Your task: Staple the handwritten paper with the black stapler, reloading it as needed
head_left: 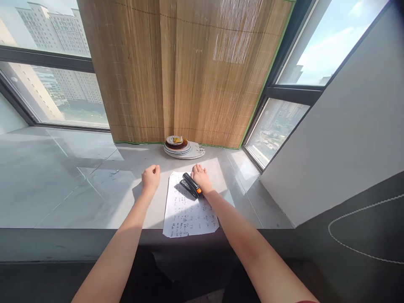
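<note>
A white sheet of paper [189,219] with handwriting lies on the grey tiled sill, its near end over the front edge. On its upper part rests a black stapler [190,185] with an orange spot at its near end. My right hand [201,176] lies beside the stapler on its right, over the sheet's top corner, fingers stretched forward. To the left of the paper is my left hand [150,177], its fingers curled together; whatever they may hold is hidden.
Stacked plates [176,149] stand at the back of the sill [104,193], before a bamboo blind [189,84]. Windows flank the blind. A beaded cord [330,229] hangs at the right by the wall [341,126].
</note>
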The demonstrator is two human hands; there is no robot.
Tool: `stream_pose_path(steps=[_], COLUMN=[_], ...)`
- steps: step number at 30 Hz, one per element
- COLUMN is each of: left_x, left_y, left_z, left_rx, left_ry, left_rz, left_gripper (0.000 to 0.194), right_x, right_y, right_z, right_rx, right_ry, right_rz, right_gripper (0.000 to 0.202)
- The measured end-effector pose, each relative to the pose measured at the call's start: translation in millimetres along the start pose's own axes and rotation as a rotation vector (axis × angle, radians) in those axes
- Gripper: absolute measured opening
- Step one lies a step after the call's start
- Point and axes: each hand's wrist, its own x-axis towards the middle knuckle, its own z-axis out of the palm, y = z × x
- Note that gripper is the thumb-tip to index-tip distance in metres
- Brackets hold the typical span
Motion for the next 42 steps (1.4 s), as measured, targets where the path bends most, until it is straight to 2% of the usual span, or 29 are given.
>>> stream_pose_path(steps=[1,2,5,8,10,12,15,20,22,25,28,31,34,38,42], left_x=[-1.7,-3.4,-7.3,-9.2,-10.2,-11.4,-12.1,-9.4,-10.0,-14.8,-20.1,-21.3,-18.7,-14.5,-12.6], left_y=[-18.5,-36.2,-72.6,-78.5,-73.1,-67.3,-63.4,-65.9,-65.7,-62.1,-58.0,-57.3,-59.9,-62.8,-63.0], left_z=[-14.9,-28.3,-52.9,-54.7,-51.6,-50.3,-52.5,-53.3,-52.6,-53.4,-56.1,-57.7,-56.6,-53.1,-51.8], left_rx=[0.180,0.337,0.595,0.684,0.702,0.701,0.675,0.620,0.610,0.614,0.626,0.651,0.656,0.623,0.612], left_ry=[-0.001,0.048,0.007,-0.052,-0.040,-0.025,-0.027,-0.065,-0.044,0.038,0.042,0.016,0.021,0.083,0.070], left_rz=[0.023,0.011,-0.097,-0.104,-0.107,-0.102,-0.116,-0.179,-0.183,-0.116,0.000,0.016,-0.052,-0.219,-0.241], left_gripper=[0.027,0.023,0.047,0.053,0.052,0.051,0.054,0.066,0.067,0.060,0.049,0.045,0.046,0.063,0.068], right_x=[4.9,9.6,21.4,30.2,33.8,34.7,30.6,17.1,11.6,3.1,-3.7,-5.1,-0.1,11.2,19.5], right_y=[-17.4,-34.8,-81.4,-108.4,-112.3,-106.3,-84.0,-28.1,-2.2,34.5,59.4,68.8,70.2,71.4,70.0], right_z=[4.2,8.3,18.1,25.4,30.6,35.9,40.0,27.4,18.5,7.8,3.2,2.1,0.4,-2.6,-1.2], right_rx=[0.024,0.044,0.106,0.166,0.188,0.200,0.197,0.139,0.085,-0.016,-0.062,-0.072,-0.073,-0.080,-0.072], right_ry=[0.027,0.048,0.080,0.065,0.062,0.099,0.153,0.099,0.062,0.040,0.100,0.138,0.121,0.106,0.141], right_rz=[-0.036,-0.066,-0.129,-0.162,-0.165,-0.178,-0.198,-0.146,-0.094,-0.010,0.041,0.032,-0.008,-0.037,-0.029], right_gripper=[0.055,0.054,0.051,0.056,0.062,0.064,0.059,0.056,0.058,0.060,0.056,0.047,0.040,0.033,0.032])
